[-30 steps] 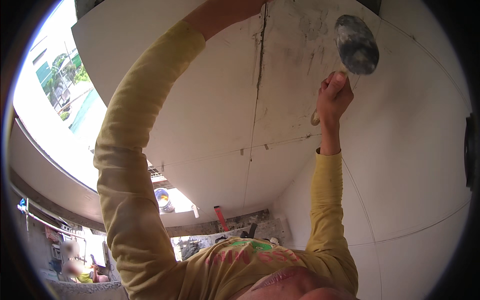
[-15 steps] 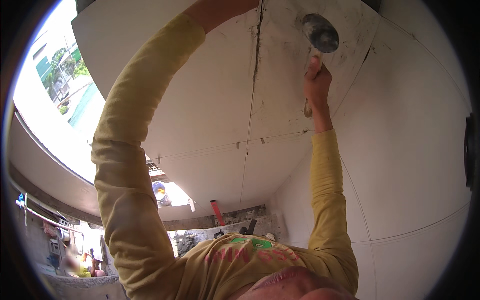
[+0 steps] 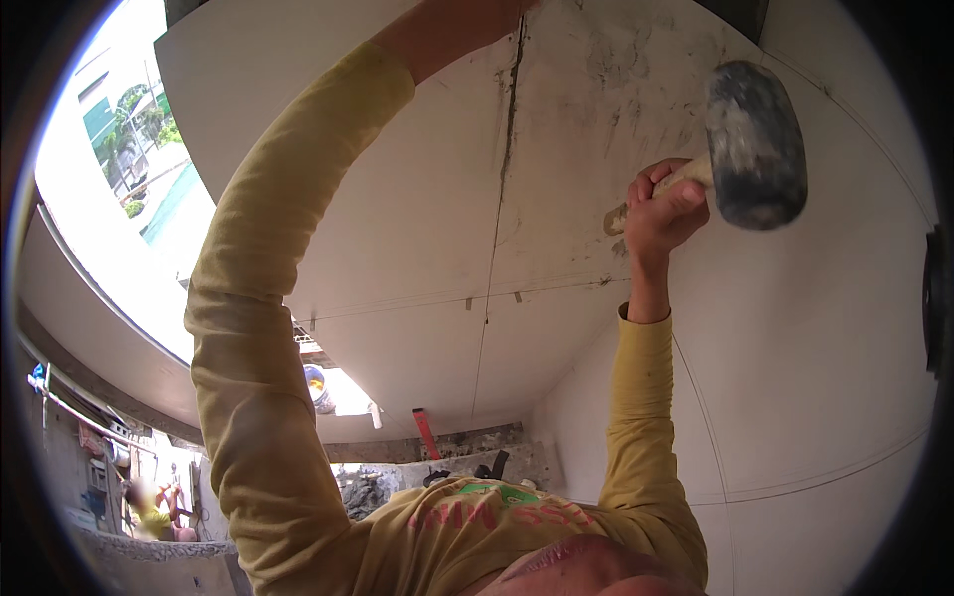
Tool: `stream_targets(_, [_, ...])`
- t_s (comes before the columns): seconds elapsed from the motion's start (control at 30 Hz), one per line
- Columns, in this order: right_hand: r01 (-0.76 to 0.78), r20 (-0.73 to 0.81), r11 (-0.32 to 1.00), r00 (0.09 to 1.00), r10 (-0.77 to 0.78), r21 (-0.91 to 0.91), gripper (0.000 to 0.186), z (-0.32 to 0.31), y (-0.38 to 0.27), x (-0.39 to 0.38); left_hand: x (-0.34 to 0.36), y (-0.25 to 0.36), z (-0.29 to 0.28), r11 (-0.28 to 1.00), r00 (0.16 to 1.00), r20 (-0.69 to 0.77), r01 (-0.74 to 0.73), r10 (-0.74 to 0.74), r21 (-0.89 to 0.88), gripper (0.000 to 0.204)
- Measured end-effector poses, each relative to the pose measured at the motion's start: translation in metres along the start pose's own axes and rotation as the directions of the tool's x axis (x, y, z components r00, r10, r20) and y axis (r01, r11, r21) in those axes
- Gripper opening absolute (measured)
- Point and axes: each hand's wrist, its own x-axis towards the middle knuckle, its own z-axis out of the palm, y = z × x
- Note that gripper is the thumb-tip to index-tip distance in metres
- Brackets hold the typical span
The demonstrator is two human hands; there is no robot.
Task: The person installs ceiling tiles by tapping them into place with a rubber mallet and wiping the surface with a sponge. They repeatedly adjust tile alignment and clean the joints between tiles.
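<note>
My right hand [image 3: 666, 211] is closed round the pale handle of a rubber mallet [image 3: 757, 144]. The mallet's thick dark head, smeared with whitish marks, is raised off to the right, apart from the pale panel [image 3: 596, 119]. That panel has dark scuffs and smudges near its top. My left arm reaches up to the top edge of the view, beside the dark joint between two panels. Only the wrist and a bit of my left hand [image 3: 509, 12] show there; its fingers are out of view.
Small grey clips [image 3: 518, 297] sit along a thin panel joint. Lower down are a red tool or bar [image 3: 425, 434] and a bucket [image 3: 318, 387]. Another person [image 3: 154, 517] is at the lower left. A bright opening [image 3: 149, 189] lies to the left, a pale wall [image 3: 815, 348] to the right.
My right hand has turned and drawn the mallet back from the panel, its head swinging right and looking larger. My left arm has barely moved.
</note>
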Motion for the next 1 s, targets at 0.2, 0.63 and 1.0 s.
stream_targets(0.2, [-0.144, 0.126, 0.909, 0.97, 0.208, -0.39, 0.069, 0.011, 0.029, 0.028, 0.002, -0.008, -0.003, 1.0, 1.0, -0.015, 0.016, -0.016, 0.009, 0.09])
stream_targets(0.63, [0.02, 0.062, 1.0, 0.998, -0.021, 0.014, 0.072, -0.014, 0.006, 0.011, 0.006, 0.003, -0.015, 1.0, 0.997, 0.071, -0.004, 0.002, 0.03, 0.087])
stream_targets(1.0, [-0.201, 0.195, 0.855, 0.925, 0.326, -0.477, 0.067, -0.022, 0.008, 0.0, -0.018, 0.007, -0.003, 1.0, 0.99, -0.139, 0.007, -0.006, 0.005, 0.079])
